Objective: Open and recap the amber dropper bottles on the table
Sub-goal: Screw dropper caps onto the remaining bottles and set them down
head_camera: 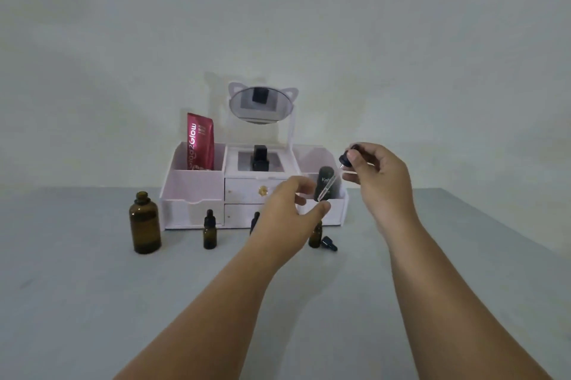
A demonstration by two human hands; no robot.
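My right hand [380, 172] pinches a black dropper cap [345, 159] in the air above the table's right side. A clear glass pipette [327, 188] slants down and left from the cap. My left hand [290, 209] holds the pipette's lower end between thumb and fingers. Below that hand stands a small open amber bottle [315, 237], partly hidden. A second black dropper cap [329, 243] lies on the table beside it. A capped small amber bottle [210, 233] stands to the left. Another capped one [255, 220] shows only at the edge of my left hand. A large uncapped amber bottle [145, 225] stands far left.
A white organizer [191, 191] with drawers and a cat-ear mirror [261, 104] stands behind the bottles against the wall. It holds a red pouch [200, 141], a black bottle [260, 157] and a dark tube [324, 180]. The grey table [92, 287] stretches toward me.
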